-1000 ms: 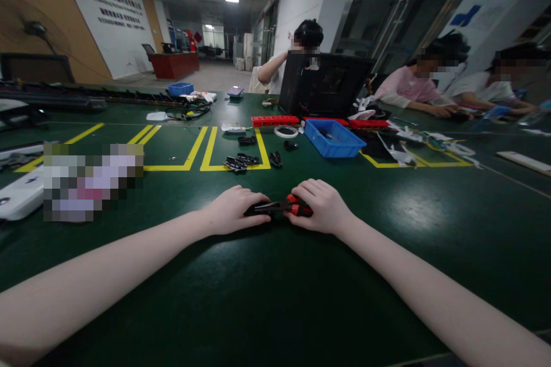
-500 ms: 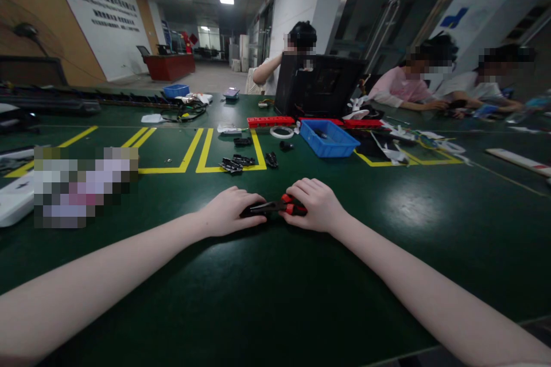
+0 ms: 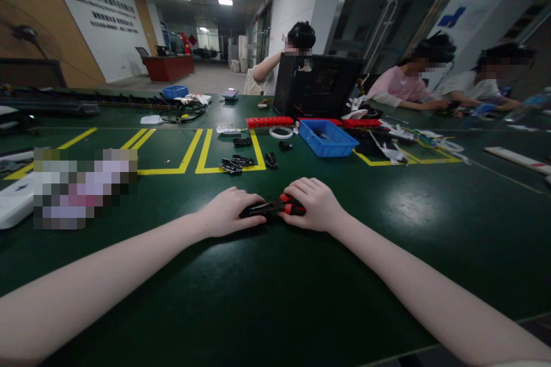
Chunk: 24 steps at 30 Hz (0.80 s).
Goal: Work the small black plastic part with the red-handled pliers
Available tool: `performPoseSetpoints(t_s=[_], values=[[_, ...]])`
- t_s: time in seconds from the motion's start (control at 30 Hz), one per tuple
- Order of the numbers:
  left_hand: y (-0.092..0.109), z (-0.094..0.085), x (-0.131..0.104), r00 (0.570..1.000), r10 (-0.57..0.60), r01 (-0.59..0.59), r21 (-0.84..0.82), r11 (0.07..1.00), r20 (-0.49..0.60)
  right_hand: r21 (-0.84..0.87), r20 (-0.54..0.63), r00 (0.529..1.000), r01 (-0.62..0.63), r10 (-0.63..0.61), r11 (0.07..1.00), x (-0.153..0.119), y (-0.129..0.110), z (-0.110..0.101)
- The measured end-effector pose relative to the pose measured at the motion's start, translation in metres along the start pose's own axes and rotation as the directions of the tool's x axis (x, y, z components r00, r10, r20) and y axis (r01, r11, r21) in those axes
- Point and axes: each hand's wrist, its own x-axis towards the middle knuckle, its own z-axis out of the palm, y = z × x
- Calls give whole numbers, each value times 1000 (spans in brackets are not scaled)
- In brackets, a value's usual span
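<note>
Over the green table (image 3: 275,298), my right hand (image 3: 316,203) is closed round the red and black handles of a pair of pliers (image 3: 290,207). The pliers' dark jaws point left, to the fingers of my left hand (image 3: 228,212). That hand pinches a small black part (image 3: 248,211), mostly hidden by thumb and fingers. The jaws lie against this part; whether they grip it, I cannot tell. Beyond my hands several small black parts (image 3: 242,160) lie in and beside a yellow taped outline, with a white ring (image 3: 281,132) behind them.
A blue bin (image 3: 328,139) stands behind my right hand, before red strips (image 3: 270,122) and a black case (image 3: 321,85). Cables and scraps (image 3: 394,149) lie to the right, a white device (image 3: 19,198) far left. One person sits behind the case, others at right.
Both hands stay nearly in place, still holding the pliers and the black part. The whole view has shifted very slightly.
</note>
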Motion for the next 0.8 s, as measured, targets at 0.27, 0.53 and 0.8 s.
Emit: performPoseSetpoints(t_s=[0.27,0.53,0.8], values=[[0,-1,0,1000,-4,4,-9,1000,3,1,-12,1000,-4,4,1000,-1,1,2],[0,0,0,1000,7,-7,8,1000,6,9,21,1000,11,-12,1000,-2,2,3],[0,2,0,1000,1,-2,-14,1000,-10,5,22,1000,13,-13,1000,-2,3,3]])
